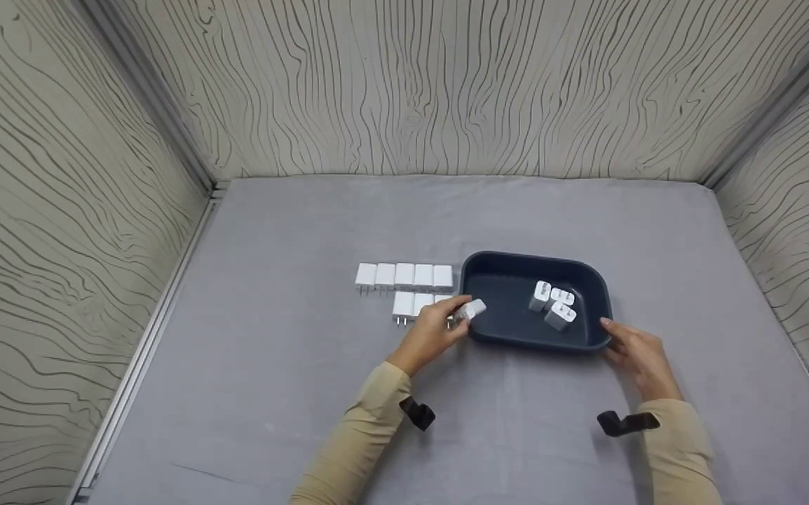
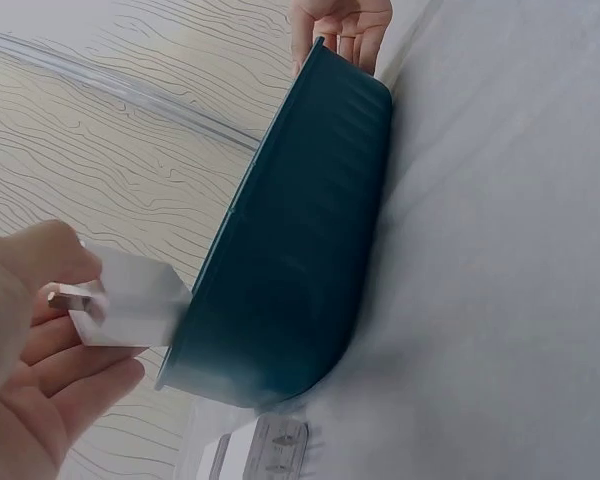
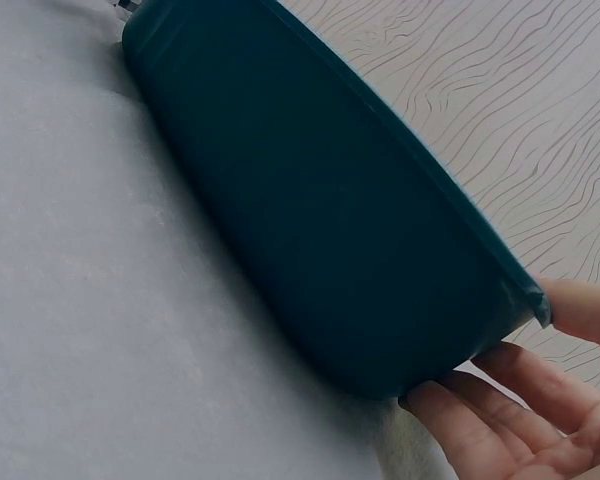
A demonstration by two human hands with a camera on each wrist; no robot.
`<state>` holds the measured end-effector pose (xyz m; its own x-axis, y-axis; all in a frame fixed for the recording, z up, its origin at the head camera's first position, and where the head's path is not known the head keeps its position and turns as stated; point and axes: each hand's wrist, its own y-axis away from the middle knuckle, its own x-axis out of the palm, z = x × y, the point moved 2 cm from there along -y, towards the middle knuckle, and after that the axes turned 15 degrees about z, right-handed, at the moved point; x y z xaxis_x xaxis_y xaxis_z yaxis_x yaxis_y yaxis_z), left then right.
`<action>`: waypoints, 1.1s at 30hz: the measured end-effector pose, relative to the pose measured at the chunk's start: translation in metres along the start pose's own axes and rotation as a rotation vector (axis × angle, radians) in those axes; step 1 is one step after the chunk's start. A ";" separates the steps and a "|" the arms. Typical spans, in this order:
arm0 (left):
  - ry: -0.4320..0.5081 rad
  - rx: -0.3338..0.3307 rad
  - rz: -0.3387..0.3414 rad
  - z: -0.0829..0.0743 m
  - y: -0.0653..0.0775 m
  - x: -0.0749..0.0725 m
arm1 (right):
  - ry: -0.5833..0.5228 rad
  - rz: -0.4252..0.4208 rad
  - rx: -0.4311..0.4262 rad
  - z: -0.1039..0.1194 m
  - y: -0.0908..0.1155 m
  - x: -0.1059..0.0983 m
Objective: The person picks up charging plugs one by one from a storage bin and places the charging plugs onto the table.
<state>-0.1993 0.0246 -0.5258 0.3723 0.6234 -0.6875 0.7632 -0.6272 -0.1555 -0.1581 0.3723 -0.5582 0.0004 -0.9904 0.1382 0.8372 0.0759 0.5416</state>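
Pale walls (image 1: pixel 411 91) patterned with dark wavy wood-grain lines rise behind a grey cloth-covered table (image 1: pixel 271 386). On it, to the right of centre, sits a dark blue, rounded rectangular tray (image 1: pixel 506 308). With my left hand (image 1: pixel 430 338) I pinch a white block-shaped plug charger (image 1: pixel 474 308) between thumb and fingers, at the tray's left rim, a metal prong pointing back toward my hand; whether it touches the rim I cannot tell. My right hand (image 1: pixel 641 356) grips the tray's near right corner, thumb at the rim, fingers against the outer wall. Three white chargers (image 1: pixel 540 296) stand inside, toward the right. Left of the tray lie a row of five white chargers (image 1: pixel 404 274) and, nearer me, a second row (image 1: pixel 403 306), partly hidden by my left hand.
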 end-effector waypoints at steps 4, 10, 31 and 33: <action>-0.027 0.021 -0.020 0.001 0.002 -0.001 | 0.026 -0.007 0.009 0.000 0.000 0.000; -0.035 0.034 -0.028 0.003 0.004 -0.001 | 0.012 -0.010 -0.011 0.000 0.001 0.001; -0.031 -0.023 -0.087 0.013 0.016 -0.015 | -0.026 -0.004 0.003 0.002 -0.001 0.003; -0.030 -0.028 -0.091 0.014 0.017 -0.016 | -0.035 -0.005 0.003 0.003 -0.001 0.003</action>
<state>-0.2001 -0.0024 -0.5273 0.2847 0.6627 -0.6926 0.8079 -0.5548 -0.1987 -0.1609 0.3695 -0.5558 -0.0225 -0.9861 0.1645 0.8353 0.0719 0.5451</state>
